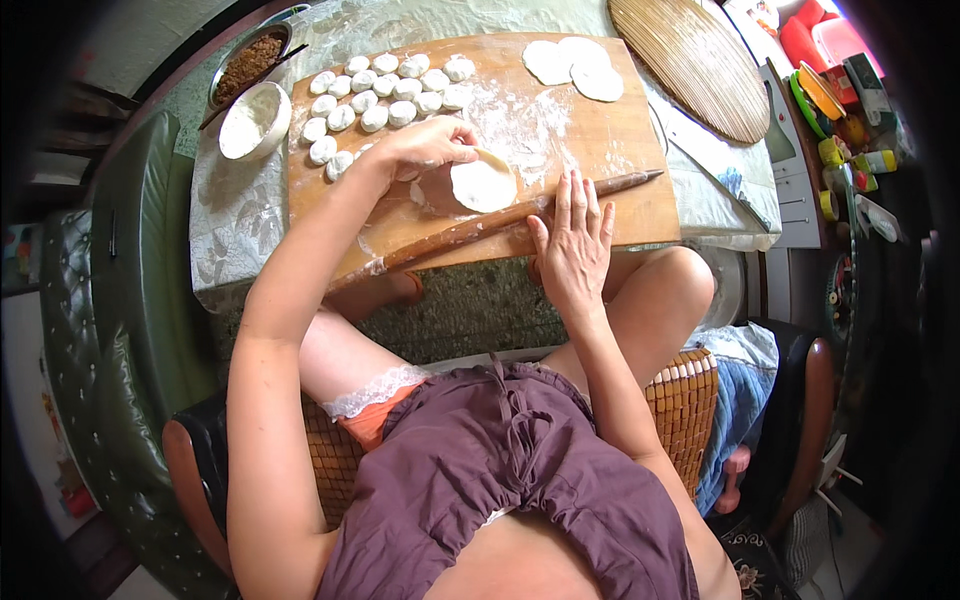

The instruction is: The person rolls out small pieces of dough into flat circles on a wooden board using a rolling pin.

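Note:
My left hand [431, 142] pinches the edge of a thin round dough wrapper [484, 184] between thumb and fingers. The wrapper lies on a floured wooden board [637, 217], just behind a long tapered wooden rolling pin [465, 226]. My right hand [574, 240] lies flat with its fingers stretched across the pin's right half, not wrapped around it. The pin slants across the board's front, its right end farther from me. Several small flour-dusted dough pieces [386, 84] sit in rows beyond my left hand. A few rolled wrappers [574, 64] overlap at the board's far right.
At the table's left stand a white bowl of flour [255, 124] and a metal bowl of brown filling [247, 67] with dark chopsticks [255, 86] across it. A round woven tray [697, 60] lies at the far right. A green sofa [135, 262] flanks the left.

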